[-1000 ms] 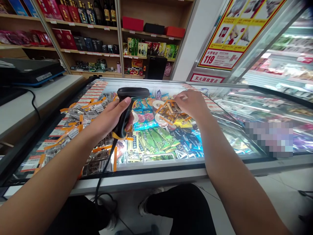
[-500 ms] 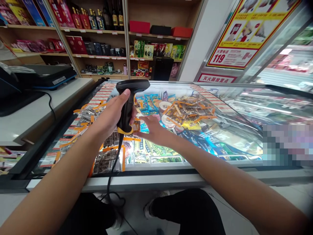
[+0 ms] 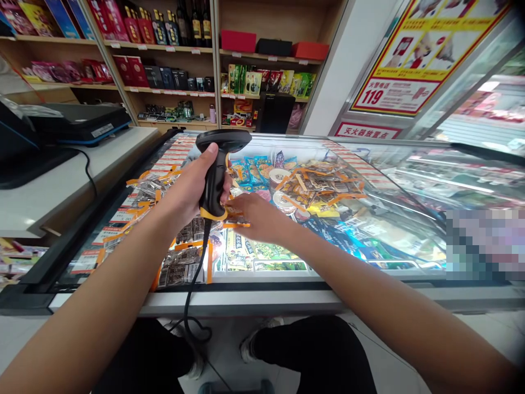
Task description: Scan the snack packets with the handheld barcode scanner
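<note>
In the head view, the left hand [image 3: 197,183] grips a barcode scanner [image 3: 214,189]; the right hand [image 3: 262,219] touches an orange-edged packet [image 3: 238,224] beside its handle, above the chest freezer [image 3: 262,298], whether pinching I cannot tell. Best to hold the packet by its edge, flat and uncovered.

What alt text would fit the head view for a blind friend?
The left hand grips a black-and-yellow plastic scanner over a pale-rimmed, glass-topped freezer; the right hand touches a brown-and-orange plastic packet. Similar orange-edged packets lie heaped on the freezer.
</note>
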`<action>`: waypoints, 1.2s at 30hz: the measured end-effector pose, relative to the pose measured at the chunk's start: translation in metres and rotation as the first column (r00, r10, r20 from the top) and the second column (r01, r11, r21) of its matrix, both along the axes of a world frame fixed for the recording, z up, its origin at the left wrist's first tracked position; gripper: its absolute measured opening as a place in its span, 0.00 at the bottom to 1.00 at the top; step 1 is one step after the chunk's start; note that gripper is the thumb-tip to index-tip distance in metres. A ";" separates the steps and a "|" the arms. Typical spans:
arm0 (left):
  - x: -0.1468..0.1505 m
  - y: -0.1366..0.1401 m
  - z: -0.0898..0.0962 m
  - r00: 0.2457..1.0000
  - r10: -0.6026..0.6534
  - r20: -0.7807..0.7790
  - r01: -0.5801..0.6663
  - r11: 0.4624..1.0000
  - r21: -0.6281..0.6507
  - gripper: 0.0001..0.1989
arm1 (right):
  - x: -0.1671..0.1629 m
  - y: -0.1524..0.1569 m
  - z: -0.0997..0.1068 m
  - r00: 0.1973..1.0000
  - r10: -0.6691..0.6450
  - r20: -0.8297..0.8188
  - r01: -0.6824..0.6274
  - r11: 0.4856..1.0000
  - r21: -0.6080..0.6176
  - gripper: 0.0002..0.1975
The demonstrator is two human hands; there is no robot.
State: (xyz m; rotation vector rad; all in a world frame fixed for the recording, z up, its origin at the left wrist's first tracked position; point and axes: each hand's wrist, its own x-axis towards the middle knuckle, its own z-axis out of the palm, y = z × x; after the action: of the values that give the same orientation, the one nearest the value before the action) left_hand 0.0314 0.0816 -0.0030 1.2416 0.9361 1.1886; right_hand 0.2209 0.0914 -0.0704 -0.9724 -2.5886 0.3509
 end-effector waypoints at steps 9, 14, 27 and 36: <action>-0.002 -0.005 -0.007 0.980 -0.043 -0.196 0.073 0.986 0.152 0.23 | 0.057 0.031 0.034 0.749 -0.533 -0.393 0.261 0.783 -0.565 0.14; -0.004 -0.006 -0.012 0.948 -0.130 -0.291 0.181 0.971 0.155 0.22 | 0.061 0.034 0.041 0.630 -0.659 -0.410 0.394 0.727 -0.562 0.14; 0.001 -0.014 -0.008 0.876 -0.163 -0.455 0.238 0.965 0.113 0.28 | 0.065 0.043 0.028 0.675 -0.611 -0.414 0.408 0.777 -0.479 0.14; -0.001 -0.010 -0.011 0.944 -0.147 -0.295 0.190 0.974 0.124 0.24 | 0.092 0.043 0.058 0.625 -0.534 -0.570 0.608 0.791 -0.073 0.16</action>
State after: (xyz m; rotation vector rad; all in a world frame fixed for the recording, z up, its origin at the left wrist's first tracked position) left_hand 0.0300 0.0721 -0.0141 1.6134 0.9380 0.9740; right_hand 0.3132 0.1345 -0.0127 -1.3398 -1.6256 0.2404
